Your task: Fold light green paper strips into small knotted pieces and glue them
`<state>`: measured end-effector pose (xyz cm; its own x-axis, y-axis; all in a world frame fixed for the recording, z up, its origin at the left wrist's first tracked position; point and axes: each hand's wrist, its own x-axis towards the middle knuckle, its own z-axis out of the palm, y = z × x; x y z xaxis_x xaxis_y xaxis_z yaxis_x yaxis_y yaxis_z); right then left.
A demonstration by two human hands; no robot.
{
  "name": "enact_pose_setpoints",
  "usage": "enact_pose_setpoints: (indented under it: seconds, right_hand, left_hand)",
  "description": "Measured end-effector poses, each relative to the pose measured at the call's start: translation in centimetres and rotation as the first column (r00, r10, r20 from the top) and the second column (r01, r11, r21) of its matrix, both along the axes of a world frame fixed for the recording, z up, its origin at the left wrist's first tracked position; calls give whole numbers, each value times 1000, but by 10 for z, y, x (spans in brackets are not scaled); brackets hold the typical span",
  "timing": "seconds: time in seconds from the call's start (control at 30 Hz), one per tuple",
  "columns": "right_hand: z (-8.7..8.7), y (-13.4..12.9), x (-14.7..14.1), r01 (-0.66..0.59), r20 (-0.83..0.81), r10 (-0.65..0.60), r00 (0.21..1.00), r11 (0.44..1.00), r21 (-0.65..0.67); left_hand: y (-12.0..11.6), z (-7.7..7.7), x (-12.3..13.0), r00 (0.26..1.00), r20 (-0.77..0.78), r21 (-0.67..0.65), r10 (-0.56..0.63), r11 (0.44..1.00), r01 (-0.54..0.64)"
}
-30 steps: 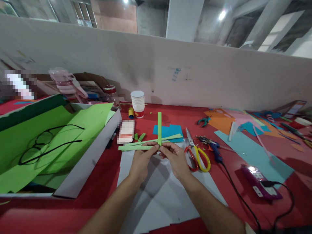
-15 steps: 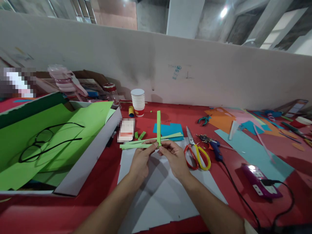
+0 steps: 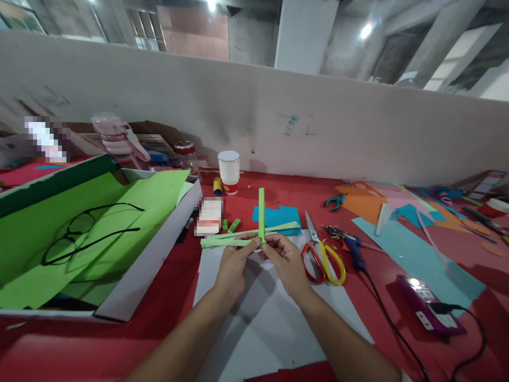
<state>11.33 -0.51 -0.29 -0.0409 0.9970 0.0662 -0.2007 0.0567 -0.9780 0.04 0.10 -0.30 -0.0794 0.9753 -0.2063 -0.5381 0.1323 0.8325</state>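
My left hand (image 3: 237,261) and my right hand (image 3: 285,261) meet over the white paper (image 3: 274,329), both pinching light green paper strips at a shared corner. One green paper strip (image 3: 261,212) points away from me, upright in the view; another (image 3: 217,243) runs out to the left from under my left fingers. The exact fold or joint between my thumbs is too small to make out. Behind my hands, long loose green strips (image 3: 284,228) lie across blue paper (image 3: 272,215). Scissors (image 3: 323,254) with red and yellow handles rest just right of my right hand.
A box (image 3: 143,273) holding green sheets and black-framed glasses (image 3: 73,239) stands left. Stacked paper cups (image 3: 229,172) are at the back. Right lie a blue glue gun (image 3: 355,252), pliers (image 3: 334,201), a purple device (image 3: 427,307) with a cord, and coloured paper (image 3: 417,254).
The whole view has shifted slightly, so things appear a little lower and further right. Both hands keep the same pinch on the green strips.
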Motion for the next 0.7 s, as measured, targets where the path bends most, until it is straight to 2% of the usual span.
enact_pose_setpoints:
  seconds: [0.2,0.37,0.43,0.7]
  right_hand:
    - [1,1,-4,50,-62,-52,997,998,-33]
    - [-2,6,0,107,-122,-113,986,993,-54]
    - [-2,6,3,121,-158,-133,978,989,-83]
    - [6,6,4,61,-233,-100,967,984,-168]
  left_hand:
    - [0,1,-2,998,-65,23,-9,1000,11]
    - [-1,1,-4,986,-36,79,-161,983,163]
    - [-1,1,-4,983,-14,96,-182,978,183]
    - [1,2,-4,980,107,-34,-170,984,174]
